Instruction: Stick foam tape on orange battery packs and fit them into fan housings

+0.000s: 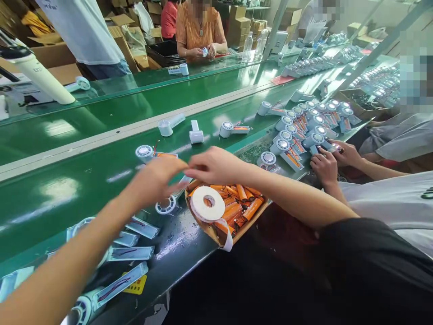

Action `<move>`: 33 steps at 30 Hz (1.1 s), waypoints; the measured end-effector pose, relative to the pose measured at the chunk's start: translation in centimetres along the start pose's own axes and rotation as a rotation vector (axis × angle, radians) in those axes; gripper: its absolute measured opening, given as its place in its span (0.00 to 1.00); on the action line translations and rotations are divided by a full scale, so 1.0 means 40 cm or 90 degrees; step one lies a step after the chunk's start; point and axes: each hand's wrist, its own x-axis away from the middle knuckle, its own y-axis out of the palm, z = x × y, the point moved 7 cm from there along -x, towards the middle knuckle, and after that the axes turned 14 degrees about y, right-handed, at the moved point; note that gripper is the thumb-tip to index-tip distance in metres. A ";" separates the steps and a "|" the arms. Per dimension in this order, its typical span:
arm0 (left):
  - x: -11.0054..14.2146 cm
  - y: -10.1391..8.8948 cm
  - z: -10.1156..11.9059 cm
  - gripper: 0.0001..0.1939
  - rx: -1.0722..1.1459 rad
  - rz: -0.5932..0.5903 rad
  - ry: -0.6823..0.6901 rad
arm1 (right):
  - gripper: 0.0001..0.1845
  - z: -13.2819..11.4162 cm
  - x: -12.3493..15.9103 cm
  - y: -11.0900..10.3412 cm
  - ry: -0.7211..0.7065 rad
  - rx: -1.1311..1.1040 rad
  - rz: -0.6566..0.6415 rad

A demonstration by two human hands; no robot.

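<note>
— Do the left hand (154, 181) and right hand (214, 166) pinch anything?
— I cannot tell; each grip is unclear.
— The tape roll (196, 208)?
— At six o'clock from the right hand, upon orange cylinders (232, 211). Its loose end (228, 241) hangs at five o'clock; the right forearm (294, 194) may catch it and drag the roll.

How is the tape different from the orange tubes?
The tape is white; the tubes are orange. The tape is a flat ring with a hole, while the tubes are long and thin. There is one tape roll on top, but many tubes jumbled together. Both are at the same box.
</note>
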 end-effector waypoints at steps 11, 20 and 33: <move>0.138 -0.038 0.274 0.24 -0.179 0.108 0.086 | 0.17 0.053 0.440 0.161 0.105 -0.273 -0.044; 0.323 -0.027 0.264 0.31 -0.212 0.295 -0.108 | 0.12 0.045 0.334 0.156 -0.011 0.075 -0.072; 0.268 0.040 0.334 0.23 -0.201 0.277 -0.018 | 0.27 0.119 0.280 0.022 0.088 -0.590 0.079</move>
